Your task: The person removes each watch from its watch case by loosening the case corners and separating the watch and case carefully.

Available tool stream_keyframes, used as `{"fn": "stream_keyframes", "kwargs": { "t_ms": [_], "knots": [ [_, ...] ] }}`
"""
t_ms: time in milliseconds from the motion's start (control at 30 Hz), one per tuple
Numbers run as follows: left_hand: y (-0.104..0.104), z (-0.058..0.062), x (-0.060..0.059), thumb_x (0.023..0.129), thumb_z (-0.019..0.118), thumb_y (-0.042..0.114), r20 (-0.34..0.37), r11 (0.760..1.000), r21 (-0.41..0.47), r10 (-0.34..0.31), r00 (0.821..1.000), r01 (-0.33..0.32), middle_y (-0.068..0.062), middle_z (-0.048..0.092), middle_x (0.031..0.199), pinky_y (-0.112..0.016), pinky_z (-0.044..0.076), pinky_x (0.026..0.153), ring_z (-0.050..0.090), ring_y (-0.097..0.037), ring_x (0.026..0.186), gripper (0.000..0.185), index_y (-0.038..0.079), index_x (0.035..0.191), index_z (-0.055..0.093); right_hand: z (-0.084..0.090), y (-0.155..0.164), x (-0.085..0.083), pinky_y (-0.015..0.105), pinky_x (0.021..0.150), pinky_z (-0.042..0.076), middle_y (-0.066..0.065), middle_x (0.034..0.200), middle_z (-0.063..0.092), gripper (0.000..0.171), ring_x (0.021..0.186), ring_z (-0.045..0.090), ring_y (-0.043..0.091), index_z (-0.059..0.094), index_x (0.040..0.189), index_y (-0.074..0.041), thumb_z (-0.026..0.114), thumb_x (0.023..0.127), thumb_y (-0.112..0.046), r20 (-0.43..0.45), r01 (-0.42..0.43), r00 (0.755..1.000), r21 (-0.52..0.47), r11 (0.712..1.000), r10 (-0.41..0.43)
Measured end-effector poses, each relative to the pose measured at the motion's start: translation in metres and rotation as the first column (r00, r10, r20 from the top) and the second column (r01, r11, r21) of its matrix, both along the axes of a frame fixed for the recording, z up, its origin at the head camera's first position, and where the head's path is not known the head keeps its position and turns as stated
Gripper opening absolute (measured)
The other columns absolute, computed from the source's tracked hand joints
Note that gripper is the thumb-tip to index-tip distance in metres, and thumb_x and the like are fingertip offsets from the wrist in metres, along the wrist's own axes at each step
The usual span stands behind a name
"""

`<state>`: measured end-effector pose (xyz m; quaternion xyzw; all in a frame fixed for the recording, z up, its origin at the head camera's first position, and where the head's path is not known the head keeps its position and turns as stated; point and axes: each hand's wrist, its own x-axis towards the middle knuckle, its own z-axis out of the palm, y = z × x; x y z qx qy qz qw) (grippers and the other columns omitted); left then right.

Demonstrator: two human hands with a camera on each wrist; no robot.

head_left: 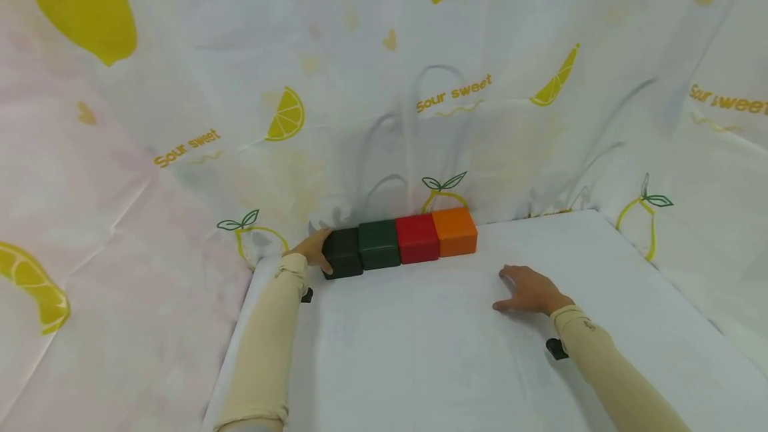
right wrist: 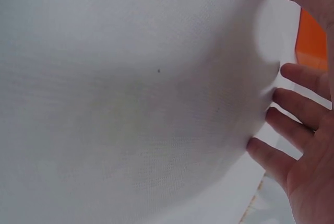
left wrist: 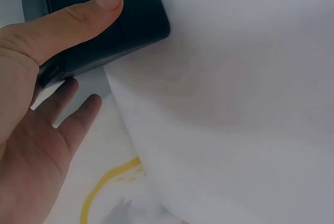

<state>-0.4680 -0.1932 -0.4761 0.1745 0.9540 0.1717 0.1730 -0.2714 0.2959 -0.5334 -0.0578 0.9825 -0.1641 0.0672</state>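
Note:
Four boxes stand side by side in a row: a black box [head_left: 343, 253], a dark green box [head_left: 379, 244], a red box [head_left: 417, 239] and an orange box [head_left: 455, 232]. My left hand [head_left: 313, 250] grips the black box at its left end. In the left wrist view, the thumb [left wrist: 86, 23] lies across one face of the black box [left wrist: 138, 12], while two fingers show past its edge; the other fingers are hidden. My right hand [head_left: 531, 291] holds nothing, its fingers spread low over the table, to the right of the orange box.
The row sits at the back of a white-covered table [head_left: 414, 352], close to a hanging cloth [head_left: 336, 152] printed with lemons. The cloth also rises along the left and right sides. Both forearms wear beige sleeves, with a small black piece [head_left: 557, 349] under the right wrist.

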Motion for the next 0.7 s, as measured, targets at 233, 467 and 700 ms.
{"fn": "stream_keyframes", "kwargs": {
  "t_ms": [233, 467, 700],
  "knots": [
    [-0.012, -0.004, 0.019, 0.067, 0.090, 0.011, 0.015, 0.999, 0.027, 0.043, 0.999, -0.043, -0.014, 0.013, 0.161, -0.054, 0.021, 0.114, 0.017, -0.037, 0.145, 0.117, 0.011, 0.156, 0.015, 0.001, -0.005, 0.003, 0.061, 0.103, 0.034, 0.026, 0.139, 0.049, 0.084, 0.128, 0.043, 0.045, 0.058, 0.129, -0.001, 0.076, 0.073, -0.060, 0.001, -0.020, 1.000, -0.006, 1.000, 0.020],
    [-0.019, -0.004, 0.045, 0.066, 0.090, 0.011, -0.026, 0.998, 0.058, -0.032, 0.999, 0.034, -0.020, 0.019, 0.158, -0.053, 0.021, 0.114, 0.021, -0.039, 0.143, 0.112, 0.004, 0.154, 0.021, 0.001, -0.002, 0.005, 0.062, 0.103, 0.035, 0.028, 0.139, 0.048, 0.085, 0.127, 0.043, 0.046, 0.056, 0.130, 0.001, 0.076, 0.074, -0.059, -0.018, -0.042, 0.999, -0.012, 0.999, 0.042],
    [-0.020, 0.000, 0.074, 0.064, 0.091, 0.007, -0.067, 0.994, 0.078, -0.064, 0.996, 0.070, -0.020, 0.022, 0.157, -0.051, 0.021, 0.115, 0.024, -0.038, 0.142, 0.112, 0.003, 0.153, 0.023, 0.004, 0.001, -0.001, 0.061, 0.104, 0.034, 0.028, 0.136, 0.050, 0.091, 0.126, 0.044, 0.046, 0.051, 0.134, 0.003, 0.077, 0.073, -0.058, -0.005, -0.034, 0.999, -0.069, 0.997, 0.034]
  ]
}}
